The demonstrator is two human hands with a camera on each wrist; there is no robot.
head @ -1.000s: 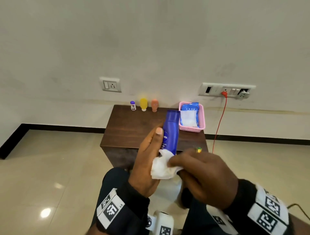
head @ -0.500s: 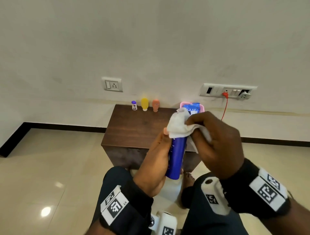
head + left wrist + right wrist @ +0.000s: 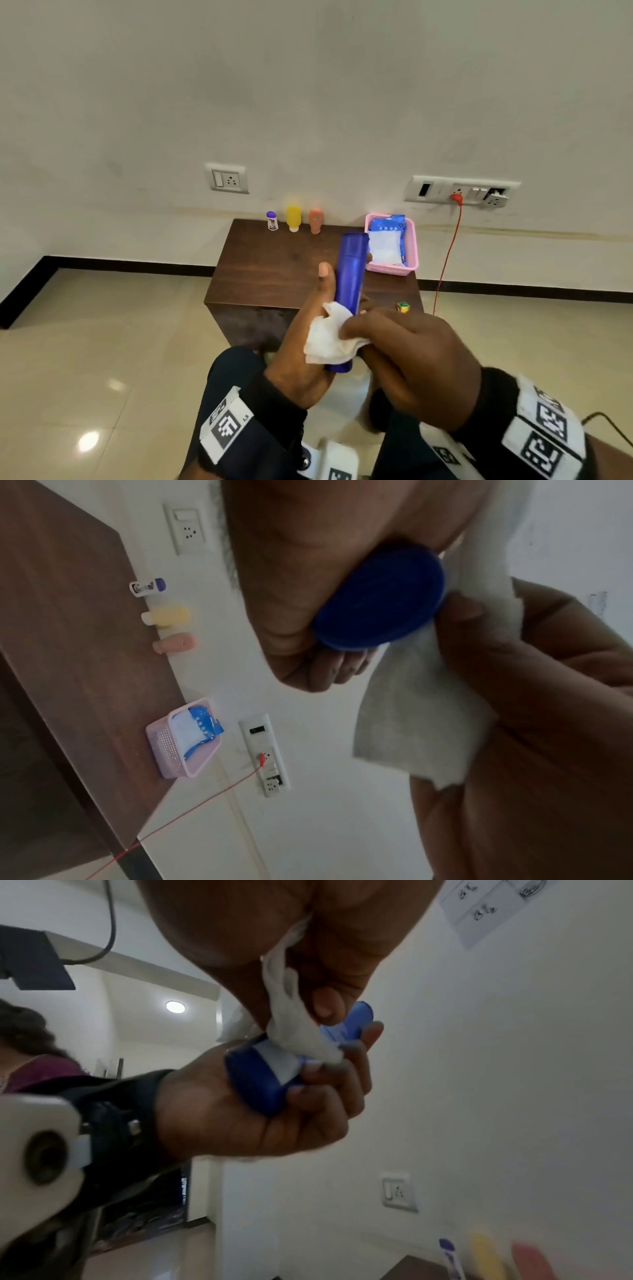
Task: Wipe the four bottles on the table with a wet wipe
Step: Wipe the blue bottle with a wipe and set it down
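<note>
My left hand (image 3: pixel 310 337) grips a tall blue bottle (image 3: pixel 350 274) upright in front of me, above my lap. My right hand (image 3: pixel 407 353) pinches a white wet wipe (image 3: pixel 327 339) against the bottle's lower part. In the right wrist view the left hand's fingers (image 3: pixel 325 1088) curl round the blue bottle (image 3: pixel 253 1074) with the wipe (image 3: pixel 294 1034) on it. The left wrist view shows the bottle's blue end (image 3: pixel 380 599) beside the wipe (image 3: pixel 421 715). Three small bottles stand at the table's far edge: a white one with a purple cap (image 3: pixel 271 220), a yellow one (image 3: pixel 293 218) and an orange one (image 3: pixel 315 221).
A dark wooden table (image 3: pixel 274 274) stands against the wall. A pink basket (image 3: pixel 412 246) with a blue wet-wipe pack (image 3: pixel 387 228) sits at its far right corner. A red cable (image 3: pixel 445 260) hangs from the wall socket down past the table's right side. The floor is tiled.
My right hand has slid the wipe from the top of the blue bottle down to its lower part. The left hand keeps holding the bottle upright.
</note>
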